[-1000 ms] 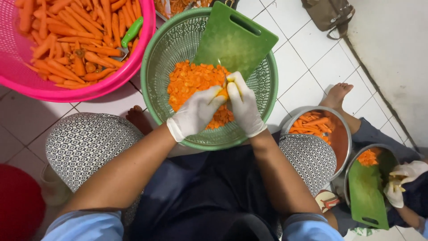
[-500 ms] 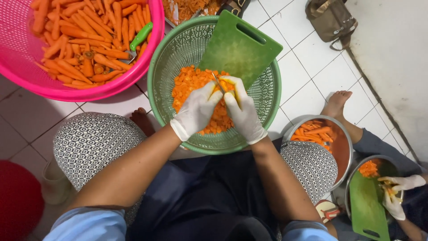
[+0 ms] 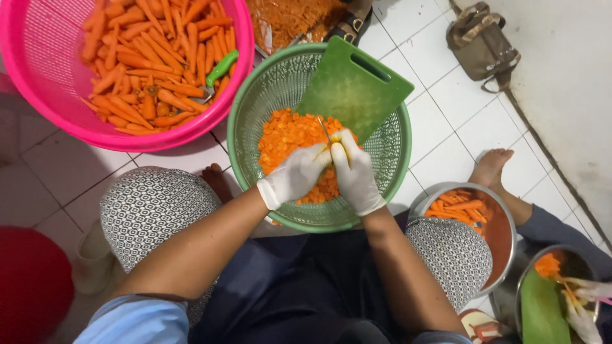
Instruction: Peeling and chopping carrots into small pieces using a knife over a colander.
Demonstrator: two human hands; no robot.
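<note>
White tiled floor, green colander (image 3: 255,108) of carrot slices (image 3: 290,137), gloved left hand (image 3: 297,176) and right hand (image 3: 353,171) closed together around a carrot piece (image 3: 338,150), green cutting board (image 3: 354,87) leaning inside, pink basket (image 3: 44,83) of peeled carrots (image 3: 146,57) beside.

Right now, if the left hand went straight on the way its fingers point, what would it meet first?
The left hand points up and to the right, and its fingertips already meet the right hand over the green basket. Beyond that lies the green cutting board, probably; depth is unclear.
</note>
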